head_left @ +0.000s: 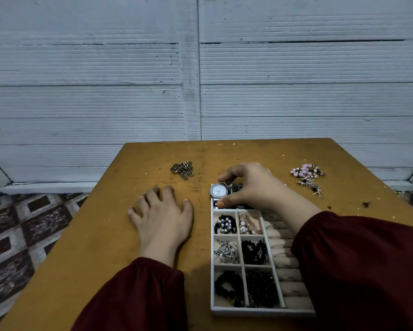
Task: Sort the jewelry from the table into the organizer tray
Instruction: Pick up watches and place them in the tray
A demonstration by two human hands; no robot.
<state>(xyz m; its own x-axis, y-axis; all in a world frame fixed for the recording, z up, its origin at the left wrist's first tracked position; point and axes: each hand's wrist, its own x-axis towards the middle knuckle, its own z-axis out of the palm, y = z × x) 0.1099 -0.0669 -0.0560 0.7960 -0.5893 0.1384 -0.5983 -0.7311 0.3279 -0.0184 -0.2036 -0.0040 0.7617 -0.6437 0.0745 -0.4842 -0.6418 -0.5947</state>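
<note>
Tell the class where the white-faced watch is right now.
In the head view, right of centre: the white-faced watch lies at the left end of the tray's far compartment, beside a dark watch, between thumb and forefinger of the right hand.

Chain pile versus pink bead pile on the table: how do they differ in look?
Colour: the chain pile is dark metal, the pink bead pile pale pink and pearly. Spread: the chain pile is compact, the pink bead pile trails silvery strands. Both lie on the table, outside the organizer tray.
</note>
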